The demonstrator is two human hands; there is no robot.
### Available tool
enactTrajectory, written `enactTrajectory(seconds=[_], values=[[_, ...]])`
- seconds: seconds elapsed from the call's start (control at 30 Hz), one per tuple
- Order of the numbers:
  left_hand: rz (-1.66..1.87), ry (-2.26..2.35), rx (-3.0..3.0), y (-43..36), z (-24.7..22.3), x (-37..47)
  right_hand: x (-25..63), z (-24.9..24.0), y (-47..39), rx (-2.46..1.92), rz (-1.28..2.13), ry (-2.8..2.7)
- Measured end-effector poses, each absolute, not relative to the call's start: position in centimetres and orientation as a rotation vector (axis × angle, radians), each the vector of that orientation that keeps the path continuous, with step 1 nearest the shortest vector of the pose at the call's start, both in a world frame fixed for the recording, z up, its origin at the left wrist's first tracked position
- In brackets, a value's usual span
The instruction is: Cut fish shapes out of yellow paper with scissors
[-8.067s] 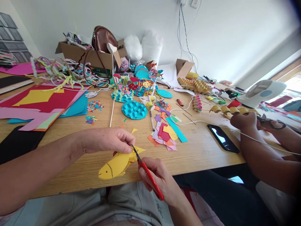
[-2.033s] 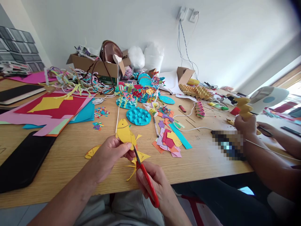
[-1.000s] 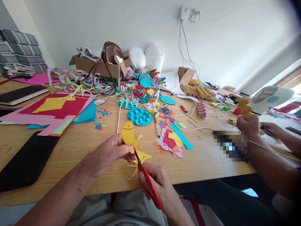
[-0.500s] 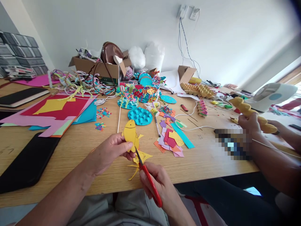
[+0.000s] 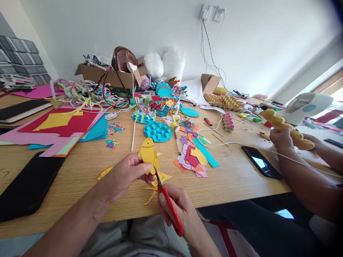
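Between the thumb and fingers of my left hand point(image 5: 133, 167) is a yellow paper fish point(image 5: 148, 151) with drawn eye and fin lines, its head pointing away from me. My right hand point(image 5: 175, 203) grips red-handled scissors point(image 5: 171, 208), and their dark blades touch the fish's lower right edge near the tail. Yellow paper scraps point(image 5: 154, 185) lie on the table beneath the blades. Another small yellow paper piece with drawn lines point(image 5: 105, 173) rests beside my left wrist, partly hidden by it.
Colored paper sheets point(image 5: 64, 125) and a black case-like slab point(image 5: 32, 187) lie left. Ahead are blue folded-paper discs point(image 5: 157, 131), glue bottles point(image 5: 173, 125) and paper offcuts point(image 5: 194, 159). At right, a phone point(image 5: 261, 162), a cable, and another person's hands holding a yellow scalloped strip point(image 5: 284, 128).
The view has shifted slightly, bringing the small yellow piece by my left wrist into sight. My hands, the fish and the scissors keep nearly the same pose.
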State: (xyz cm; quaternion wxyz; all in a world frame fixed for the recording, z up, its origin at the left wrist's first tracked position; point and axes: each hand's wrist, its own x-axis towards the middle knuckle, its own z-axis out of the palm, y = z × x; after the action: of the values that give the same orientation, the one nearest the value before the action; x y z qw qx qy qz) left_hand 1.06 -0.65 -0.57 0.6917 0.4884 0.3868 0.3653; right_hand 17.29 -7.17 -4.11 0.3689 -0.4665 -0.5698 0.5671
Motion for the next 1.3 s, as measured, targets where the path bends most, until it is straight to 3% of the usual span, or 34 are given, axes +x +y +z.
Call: enactTrajectory(seconds=[1.3], values=[[1.008, 1.025, 1.062, -1.8, -0.1, 3.1, 17.2, -4.4, -7.0, -1.062, 1.558, -1.309]])
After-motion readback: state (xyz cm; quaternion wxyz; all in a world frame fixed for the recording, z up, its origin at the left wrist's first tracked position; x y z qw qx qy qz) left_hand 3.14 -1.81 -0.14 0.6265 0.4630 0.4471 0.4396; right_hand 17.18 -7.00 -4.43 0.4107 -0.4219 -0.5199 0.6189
